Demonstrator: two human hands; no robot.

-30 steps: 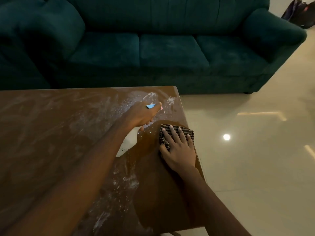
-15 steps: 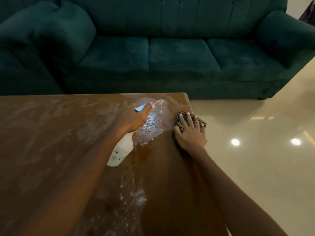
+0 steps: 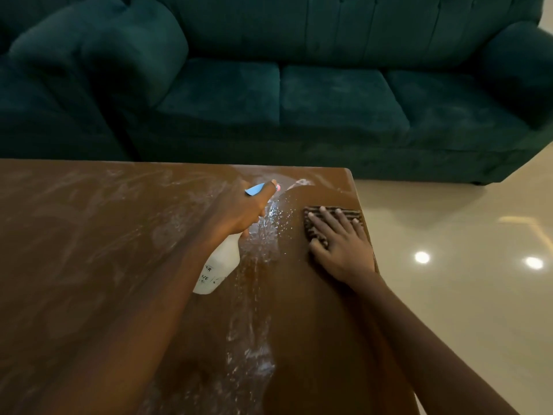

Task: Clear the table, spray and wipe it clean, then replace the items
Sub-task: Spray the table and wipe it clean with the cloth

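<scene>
Grips likely light, stiff white plastic spray bottle (image 3: pixel 220 265) at neck in left hand (image 3: pixel 239 211); presses soft striped brown cloth (image 3: pixel 348 212) under flat, straight-fingered right hand (image 3: pixel 341 247) on wet brown wooden bench (image 3: pixel 89 235).

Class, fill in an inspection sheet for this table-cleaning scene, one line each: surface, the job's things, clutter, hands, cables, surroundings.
Surface: brown table, white smears across its left part; a wet spray streak runs down the middle.
Job's things: white spray bottle with a blue trigger, aimed at the far right corner; striped cloth lying flat near the right edge.
Clutter: nothing seen.
Hands: left hand grips the spray bottle; right hand presses flat on the cloth, fingers straight.
Cables: nothing seen.
Surroundings: dark green sofa behind the table; glossy pale floor on the right, with light reflections.
</scene>
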